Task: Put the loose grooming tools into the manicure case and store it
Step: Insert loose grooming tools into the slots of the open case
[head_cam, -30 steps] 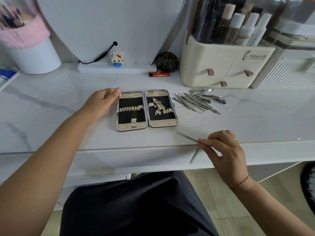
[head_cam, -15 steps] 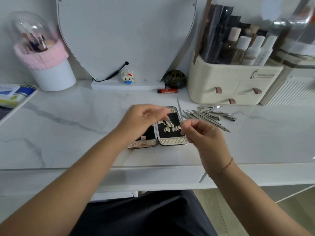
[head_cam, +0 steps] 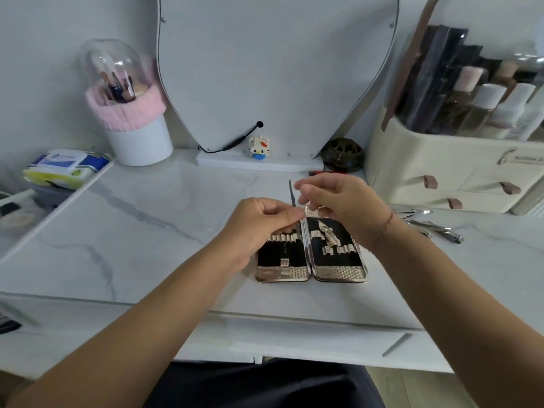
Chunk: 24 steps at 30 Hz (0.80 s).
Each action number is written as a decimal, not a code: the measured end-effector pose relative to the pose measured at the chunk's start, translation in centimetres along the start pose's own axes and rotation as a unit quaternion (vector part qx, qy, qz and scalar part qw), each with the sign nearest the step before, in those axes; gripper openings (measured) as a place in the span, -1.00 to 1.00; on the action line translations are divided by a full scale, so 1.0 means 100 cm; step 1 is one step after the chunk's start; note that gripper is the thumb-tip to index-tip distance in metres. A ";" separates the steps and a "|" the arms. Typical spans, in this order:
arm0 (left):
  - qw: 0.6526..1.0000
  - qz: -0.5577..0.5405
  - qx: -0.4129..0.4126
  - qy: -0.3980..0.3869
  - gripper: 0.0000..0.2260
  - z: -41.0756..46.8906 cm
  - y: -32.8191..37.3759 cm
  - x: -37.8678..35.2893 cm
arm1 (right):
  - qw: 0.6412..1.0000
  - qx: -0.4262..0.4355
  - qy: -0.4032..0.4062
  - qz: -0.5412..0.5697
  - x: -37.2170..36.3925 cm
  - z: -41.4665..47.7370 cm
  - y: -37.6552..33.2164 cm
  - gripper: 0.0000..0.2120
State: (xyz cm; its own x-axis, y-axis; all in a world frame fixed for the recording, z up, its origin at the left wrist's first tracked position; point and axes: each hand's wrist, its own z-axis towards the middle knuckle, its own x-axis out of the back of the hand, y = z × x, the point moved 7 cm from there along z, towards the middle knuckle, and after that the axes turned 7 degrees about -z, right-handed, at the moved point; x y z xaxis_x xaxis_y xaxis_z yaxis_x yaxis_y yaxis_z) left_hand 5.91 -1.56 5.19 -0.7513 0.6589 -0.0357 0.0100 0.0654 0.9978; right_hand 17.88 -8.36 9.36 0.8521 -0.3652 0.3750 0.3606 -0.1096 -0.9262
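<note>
Holding a thin metal tool (head_cam: 292,193) upright between both hands, we pinch it with our left hand (head_cam: 259,223) and right hand (head_cam: 338,207) over the open manicure case (head_cam: 312,251) on the marble worktop (head_cam: 147,231). Our hands hide the case's far end. The remaining loose tools (head_cam: 432,226) lie right, near the cream organiser (head_cam: 441,172); a mirror (head_cam: 276,69) stands behind.
</note>
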 end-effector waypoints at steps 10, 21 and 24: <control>0.972 0.200 -0.116 -0.028 -0.81 0.021 0.006 0.037 | 0.987 -0.082 -0.085 0.108 -0.035 0.056 0.020 -0.94; 0.850 0.488 -0.085 -0.179 0.13 0.012 -0.030 0.055 | 0.994 -0.082 -0.072 -0.013 -0.057 0.078 0.039 -0.86; 0.852 0.480 -0.090 -0.186 0.12 0.011 -0.031 0.053 | 0.994 -0.059 -0.070 -0.051 -0.059 0.078 0.039 -0.88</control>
State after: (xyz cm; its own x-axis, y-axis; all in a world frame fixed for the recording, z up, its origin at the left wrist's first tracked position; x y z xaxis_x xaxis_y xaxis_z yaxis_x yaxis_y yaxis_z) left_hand 2.61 2.51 1.82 -0.1916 0.5382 0.8208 0.3766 -0.7319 0.5678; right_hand 17.15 0.56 3.85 0.8612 -0.2144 0.4608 0.4076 -0.2504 -0.8782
